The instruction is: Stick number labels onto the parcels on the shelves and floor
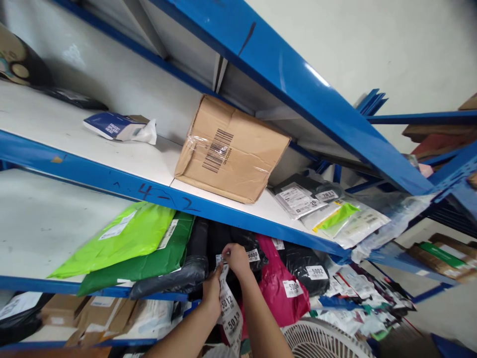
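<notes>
A long strip of white number labels point(231, 318), with 5012 and 5013 readable, dangles between my forearms. My left hand point(212, 287) is closed around its upper part. Just above, my right hand point(237, 258) pinches at the top end of the strip, fingertips together; the exact grip is partly hidden. Behind the hands lie black plastic parcels, one with a label 5008 point(253, 255). To the right are a magenta parcel point(274, 283) and a black parcel labelled 5002 point(303, 266). On the left, a lime green parcel point(139, 231) rests over a dark green parcel point(167, 253).
The blue shelf beam point(122, 186) runs just above my hands. On that upper shelf stand a cardboard box point(238, 149), a small blue-and-white package point(117, 127) and several clear-bagged parcels point(346, 219). A white fan point(320, 340) stands low at the right, and cardboard boxes point(97, 315) sit below left.
</notes>
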A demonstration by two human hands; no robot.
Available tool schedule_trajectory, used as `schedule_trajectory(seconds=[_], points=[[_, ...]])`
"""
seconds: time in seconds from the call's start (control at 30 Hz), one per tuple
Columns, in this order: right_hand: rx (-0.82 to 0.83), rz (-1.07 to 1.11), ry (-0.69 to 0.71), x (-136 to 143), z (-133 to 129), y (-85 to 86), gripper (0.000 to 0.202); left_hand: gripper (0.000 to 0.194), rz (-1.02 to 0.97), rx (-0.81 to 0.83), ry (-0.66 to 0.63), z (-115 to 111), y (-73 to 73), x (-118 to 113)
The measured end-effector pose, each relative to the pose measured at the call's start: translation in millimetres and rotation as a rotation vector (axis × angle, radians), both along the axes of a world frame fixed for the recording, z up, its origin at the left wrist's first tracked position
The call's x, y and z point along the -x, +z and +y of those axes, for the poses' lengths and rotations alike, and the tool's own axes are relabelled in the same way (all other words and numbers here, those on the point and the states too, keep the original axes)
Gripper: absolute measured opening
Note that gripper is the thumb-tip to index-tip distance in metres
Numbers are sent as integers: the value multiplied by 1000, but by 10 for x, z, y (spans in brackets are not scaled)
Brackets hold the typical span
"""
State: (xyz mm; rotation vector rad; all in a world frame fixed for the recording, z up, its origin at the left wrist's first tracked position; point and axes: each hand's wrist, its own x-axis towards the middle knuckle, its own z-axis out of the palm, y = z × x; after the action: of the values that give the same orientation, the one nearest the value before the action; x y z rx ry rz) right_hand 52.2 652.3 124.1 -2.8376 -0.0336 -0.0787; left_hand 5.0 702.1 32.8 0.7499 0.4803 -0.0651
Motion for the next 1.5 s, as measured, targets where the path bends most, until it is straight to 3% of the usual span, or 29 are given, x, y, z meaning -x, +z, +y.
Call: schedule_trajectory(seconds=[0.1,0.2,0.27,0.37,0.43,0.6,0.8,0.97,1.13,1.37,1.5], points=[[32,-12,-35,25,-4,-2,19,49,-97,-92,-51,105,8,251],[58,-162,-40,97,99,7,48,57,-174,-187,-40,326,-60,507],[-59,-256,144,158,214,-11,45,59,-177,-218,-1,507,-141,568],[-385,-118,562,225,372,-111,15,56,-154,-200,123,731,-260,463],[-524,-24,640,238,429,-217,6,58,-127,-175,230,815,-308,334],[-685,107,435,194,447,-448,8,58,-97,-169,357,868,-298,161],[-702,145,307,156,492,-480,11,64,-122,-135,347,894,-241,190],[-695,122,259,119,516,-476,20,59,-237,-24,162,980,-224,220],[-708,191,274,116,578,-417,10,60,-261,-47,70,1084,-160,232],[-543,48,89,142,814,-390,10,52,-57,-160,145,1142,-132,222],[-447,4,12,152,899,-413,11,55,-27,-222,67,1237,-176,345]])
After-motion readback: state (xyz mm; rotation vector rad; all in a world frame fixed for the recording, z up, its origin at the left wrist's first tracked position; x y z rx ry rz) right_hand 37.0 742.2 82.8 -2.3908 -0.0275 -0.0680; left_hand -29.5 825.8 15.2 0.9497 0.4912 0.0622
